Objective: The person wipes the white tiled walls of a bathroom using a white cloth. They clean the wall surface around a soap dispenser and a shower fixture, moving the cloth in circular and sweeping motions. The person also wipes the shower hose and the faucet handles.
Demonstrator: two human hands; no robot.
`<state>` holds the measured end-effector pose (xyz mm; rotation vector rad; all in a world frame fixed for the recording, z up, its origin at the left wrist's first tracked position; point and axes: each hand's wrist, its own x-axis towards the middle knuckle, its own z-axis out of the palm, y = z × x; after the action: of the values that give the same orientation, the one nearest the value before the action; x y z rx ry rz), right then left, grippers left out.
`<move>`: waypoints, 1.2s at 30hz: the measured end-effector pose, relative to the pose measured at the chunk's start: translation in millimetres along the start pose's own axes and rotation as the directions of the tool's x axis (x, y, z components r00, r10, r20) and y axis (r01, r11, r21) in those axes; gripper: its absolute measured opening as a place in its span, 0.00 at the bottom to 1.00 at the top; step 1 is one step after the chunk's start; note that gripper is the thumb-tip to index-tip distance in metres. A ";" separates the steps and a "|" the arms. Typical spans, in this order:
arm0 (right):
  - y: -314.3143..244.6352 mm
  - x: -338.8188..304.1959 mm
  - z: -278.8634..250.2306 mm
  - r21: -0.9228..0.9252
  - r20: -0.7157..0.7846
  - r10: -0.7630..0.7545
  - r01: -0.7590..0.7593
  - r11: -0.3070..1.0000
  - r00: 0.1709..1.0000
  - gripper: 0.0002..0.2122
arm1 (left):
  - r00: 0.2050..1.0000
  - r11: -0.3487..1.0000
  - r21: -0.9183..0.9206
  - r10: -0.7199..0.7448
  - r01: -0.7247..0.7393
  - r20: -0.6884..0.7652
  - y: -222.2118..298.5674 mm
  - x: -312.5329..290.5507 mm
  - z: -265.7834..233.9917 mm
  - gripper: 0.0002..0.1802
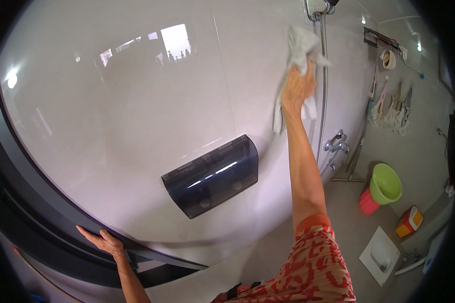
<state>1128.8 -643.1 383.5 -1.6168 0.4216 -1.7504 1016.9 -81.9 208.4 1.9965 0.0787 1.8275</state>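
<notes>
The right hand (298,93) grasps the white cloth (301,41) against the pale wall (131,121), bunched perhaps so it cannot slip; the left hand (106,243), open and holding nothing, seems to rest on the dark frame (14,146), probably for balance. Just beside the cloth, the shower hose (324,91) stands in the way, and below sticks out the dark box (212,179)

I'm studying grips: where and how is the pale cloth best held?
Take the pale cloth by its bunched middle, probably from below in this view, palm toward the wall: the right hand meets it there, and its limp ends spread loosely above and below.
</notes>
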 end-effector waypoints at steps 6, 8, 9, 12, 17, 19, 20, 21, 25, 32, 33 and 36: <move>74.8 -55.4 -16.4 -0.030 -0.117 0.598 -0.605 0.796 0.793 0.28 | 1.000 0.999 -0.031 -0.011 0.011 -0.001 -2.7 -1.9 4.6 0.43; 63.5 -56.8 -14.2 -0.028 -0.172 0.627 -0.640 0.767 0.759 0.28 | 1.000 0.999 -0.040 -0.016 0.015 -0.009 -2.7 -0.4 7.7 0.44; 38.6 -53.8 -16.2 -0.008 -0.087 0.598 -0.600 0.800 0.797 0.29 | 1.000 0.999 -0.031 -0.015 0.015 -0.010 -5.5 -1.0 5.7 0.44; -28.8 -57.1 -11.9 0.035 -0.023 0.343 -0.342 0.939 0.939 0.29 | 1.000 1.000 -0.013 0.005 -0.005 0.008 -5.4 -0.4 2.2 0.40; -82.1 -79.4 -5.9 0.098 0.075 -0.093 0.085 0.992 0.993 0.30 | 1.000 0.999 -0.037 -0.029 0.030 0.007 -3.2 -3.2 5.0 0.41; -105.7 -94.3 -4.6 0.129 0.124 -0.206 0.190 0.973 0.971 0.31 | 1.000 0.999 -0.025 -0.024 0.024 0.000 -1.1 1.0 0.7 0.42; -117.2 -100.6 -3.8 0.147 0.138 -0.272 0.252 0.956 0.952 0.32 | 1.000 1.000 -0.010 -0.018 0.018 -0.005 -1.5 1.8 -0.8 0.42; -127.1 -105.7 -4.2 0.161 0.149 -0.338 0.314 0.936 0.929 0.32 | 1.000 1.000 0.001 -0.013 0.013 -0.008 -1.1 1.7 0.1 0.41; -161.0 -130.1 -8.7 0.246 0.183 -0.554 0.508 0.826 0.812 0.35 | 0.998 0.976 0.213 0.057 -0.053 -0.013 4.5 1.4 -2.0 0.40; -156.9 -118.7 -4.9 0.253 0.142 -0.728 0.687 0.681 0.670 0.33 | 0.936 0.938 0.002 0.346 -0.347 -0.059 88.9 -7.3 24.4 0.30; -156.0 -112.1 -4.2 0.236 0.141 -0.717 0.680 0.694 0.683 0.32 | 0.926 0.925 -0.041 0.378 -0.378 -0.016 102.4 -5.5 29.2 0.30; -151.7 -86.1 0.3 0.149 0.114 -0.652 0.636 0.758 0.750 0.30 | 0.917 0.914 -0.086 0.400 -0.398 0.007 125.2 -4.3 51.2 0.27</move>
<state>1084.9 -478.6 421.1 -1.9526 -0.3614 -2.0563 1035.1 -210.7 245.9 2.0891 -0.4383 2.0050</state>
